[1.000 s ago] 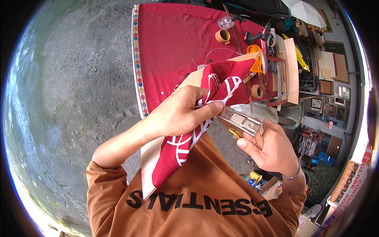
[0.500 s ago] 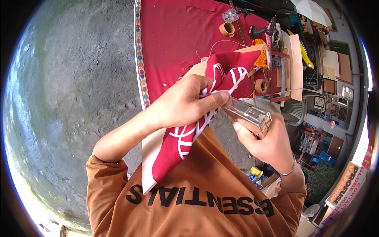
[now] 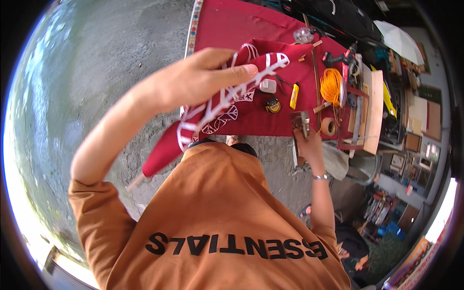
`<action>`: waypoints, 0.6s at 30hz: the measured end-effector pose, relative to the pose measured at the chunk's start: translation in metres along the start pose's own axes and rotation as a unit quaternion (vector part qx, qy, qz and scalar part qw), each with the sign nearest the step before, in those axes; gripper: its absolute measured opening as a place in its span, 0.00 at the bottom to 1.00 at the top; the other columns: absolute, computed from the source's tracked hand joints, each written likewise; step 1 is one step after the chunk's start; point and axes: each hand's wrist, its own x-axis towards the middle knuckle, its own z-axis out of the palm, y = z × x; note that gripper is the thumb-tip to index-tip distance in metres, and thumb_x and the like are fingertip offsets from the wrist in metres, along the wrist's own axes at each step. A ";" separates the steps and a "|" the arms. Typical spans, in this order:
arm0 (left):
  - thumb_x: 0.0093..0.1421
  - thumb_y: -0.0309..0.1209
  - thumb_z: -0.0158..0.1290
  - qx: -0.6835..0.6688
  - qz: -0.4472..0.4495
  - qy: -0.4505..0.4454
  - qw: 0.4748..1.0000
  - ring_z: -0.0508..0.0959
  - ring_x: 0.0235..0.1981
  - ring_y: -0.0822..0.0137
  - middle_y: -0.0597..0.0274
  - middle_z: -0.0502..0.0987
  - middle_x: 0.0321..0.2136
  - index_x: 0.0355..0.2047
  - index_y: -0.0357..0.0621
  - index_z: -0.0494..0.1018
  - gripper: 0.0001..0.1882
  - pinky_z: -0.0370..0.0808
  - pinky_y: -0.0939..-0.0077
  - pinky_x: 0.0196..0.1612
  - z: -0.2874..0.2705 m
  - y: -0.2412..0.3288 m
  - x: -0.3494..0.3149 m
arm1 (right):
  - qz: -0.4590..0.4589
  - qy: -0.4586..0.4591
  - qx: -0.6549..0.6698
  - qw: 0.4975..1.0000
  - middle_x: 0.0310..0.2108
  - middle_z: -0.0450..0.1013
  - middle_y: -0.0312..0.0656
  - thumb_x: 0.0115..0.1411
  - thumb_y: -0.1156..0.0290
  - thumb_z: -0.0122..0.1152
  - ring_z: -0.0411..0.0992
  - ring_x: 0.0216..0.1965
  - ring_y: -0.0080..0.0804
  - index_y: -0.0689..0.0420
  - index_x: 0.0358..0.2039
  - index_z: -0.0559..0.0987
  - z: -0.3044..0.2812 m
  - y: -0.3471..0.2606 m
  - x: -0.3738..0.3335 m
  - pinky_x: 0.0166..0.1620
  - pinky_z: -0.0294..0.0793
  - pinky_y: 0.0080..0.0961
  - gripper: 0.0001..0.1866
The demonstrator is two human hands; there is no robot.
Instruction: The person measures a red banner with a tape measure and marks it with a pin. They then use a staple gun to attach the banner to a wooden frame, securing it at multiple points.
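My left hand (image 3: 193, 79) grips a red cloth with a white line pattern (image 3: 162, 151), thumb laid along its front and fingertips hidden behind. The cloth is wrapped on a thin wooden board that shows only at its ends, and it is held tilted above the near left part of the table. At the table's near edge, my right hand (image 3: 310, 145) is closed on a metal staple gun (image 3: 300, 121), blurred by motion. Left of it on the tabletop lie a yellow box cutter (image 3: 294, 96), a black-and-yellow tape measure (image 3: 272, 105) and a small white box (image 3: 268, 86).
A red cloth covers the table (image 3: 222, 21). Toward its right side are a coil of orange cord (image 3: 330, 86), a tape roll (image 3: 328, 126), a power drill (image 3: 344, 60) and wooden frame pieces (image 3: 374, 113). A person (image 3: 352, 249) sits at the lower right.
The staple gun in my right hand has moved away from the cloth, out to the table's near edge. My left hand has carried the cloth-covered board up and left, uncovering the small tools.
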 end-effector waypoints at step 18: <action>0.64 0.31 0.58 0.278 -0.014 0.327 0.903 0.77 0.49 0.65 0.54 0.81 0.49 0.60 0.38 0.70 0.24 0.70 0.68 0.57 0.060 0.038 -0.011 | -0.180 0.082 0.084 0.977 0.39 0.70 0.51 0.62 0.52 0.65 0.72 0.43 0.48 0.66 0.48 0.71 0.086 0.136 0.117 0.49 0.71 0.43 0.29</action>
